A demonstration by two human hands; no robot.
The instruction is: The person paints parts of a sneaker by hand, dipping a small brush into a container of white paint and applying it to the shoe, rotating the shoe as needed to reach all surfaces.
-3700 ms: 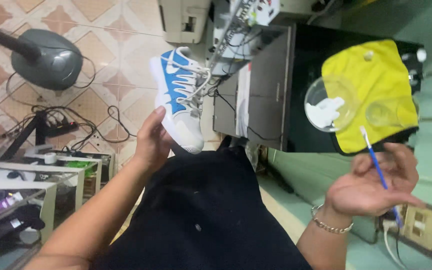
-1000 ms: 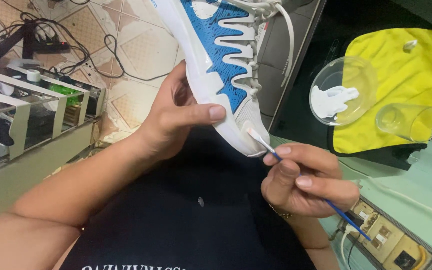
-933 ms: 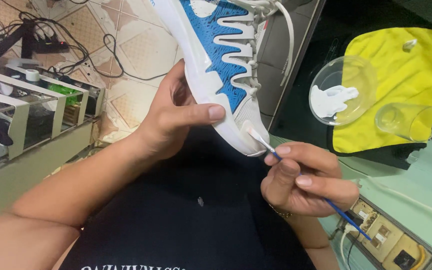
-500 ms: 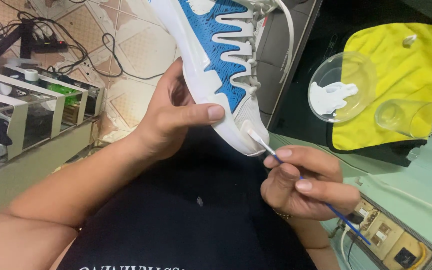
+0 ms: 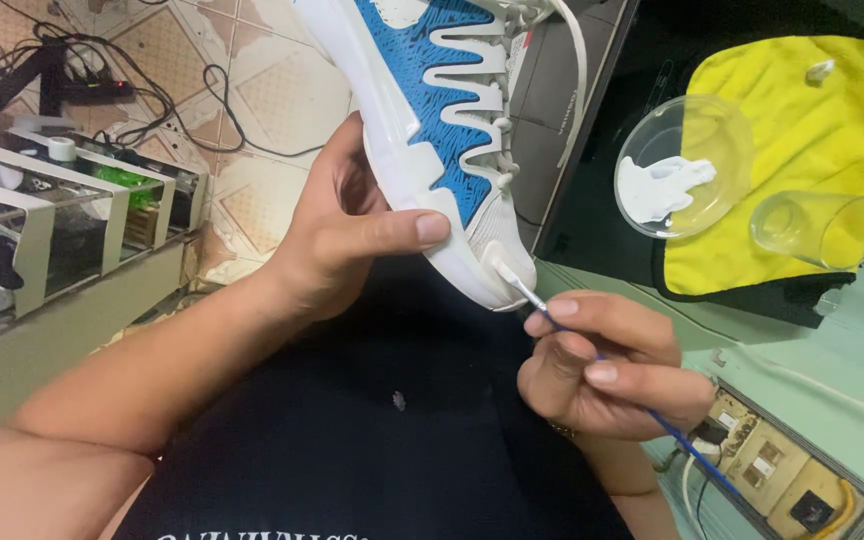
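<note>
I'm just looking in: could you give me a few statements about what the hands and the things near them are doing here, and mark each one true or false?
1. The left hand holds a blue and white sneaker. True.
2. The right hand holds scissors. False: it holds a thin blue-handled brush.
3. The brush tip touches the sneaker's white end. True.
4. The clear dish holds red paint. False: white.
5. The yellow cloth covers the sneaker. False: it lies apart, under the dish.

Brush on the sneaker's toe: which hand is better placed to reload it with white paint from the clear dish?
Probably the right hand: it pinches the brush, and the dish sits on its side. The left hand grips the sneaker.
</note>
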